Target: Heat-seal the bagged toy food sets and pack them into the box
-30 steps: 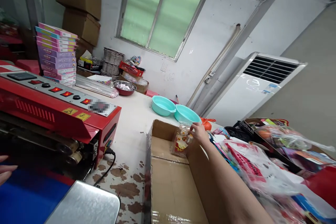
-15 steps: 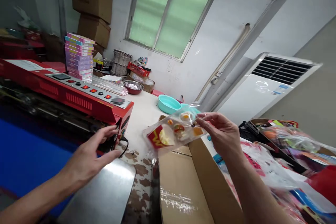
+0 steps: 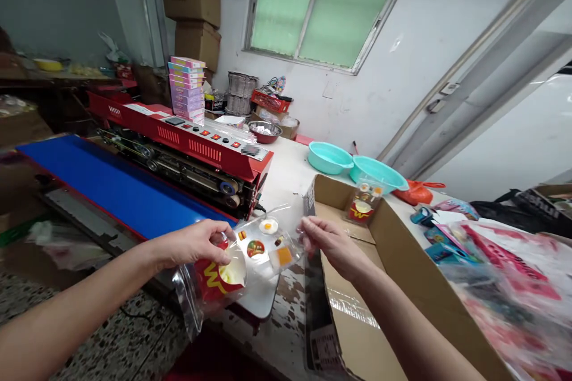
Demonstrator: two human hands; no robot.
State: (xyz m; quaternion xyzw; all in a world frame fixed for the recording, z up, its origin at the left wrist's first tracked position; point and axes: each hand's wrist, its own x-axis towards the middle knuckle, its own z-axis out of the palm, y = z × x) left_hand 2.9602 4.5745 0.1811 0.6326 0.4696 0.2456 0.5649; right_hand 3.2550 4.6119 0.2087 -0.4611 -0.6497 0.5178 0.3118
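Between my hands hangs a clear plastic bag (image 3: 255, 248) with small toy food pieces inside, among them a fried egg and a red fries carton. The fingers of my left hand (image 3: 203, 244) are closed on the bag's left part, over the carton. My right hand (image 3: 322, 237) pinches the bag's right edge. Below the bag is a rounded metal plate (image 3: 263, 297). Another bag of the same kind (image 3: 363, 201) leans inside an open cardboard box (image 3: 402, 256), right of my hands. A red machine (image 3: 214, 155) with a blue belt (image 3: 102, 184) stands to the left.
Two turquoise basins (image 3: 329, 156) sit behind the box, near an orange-red bag (image 3: 413, 192). Stacked pink and purple boxes (image 3: 186, 92) stand behind the machine. Plastic packages (image 3: 504, 262) are piled at the right. A red bowl (image 3: 264, 131) is further back.
My left hand has moved from beside the machine's end onto the bag and closed on it. The bag is lower in view. The view has turned right, showing more of the box and machine.
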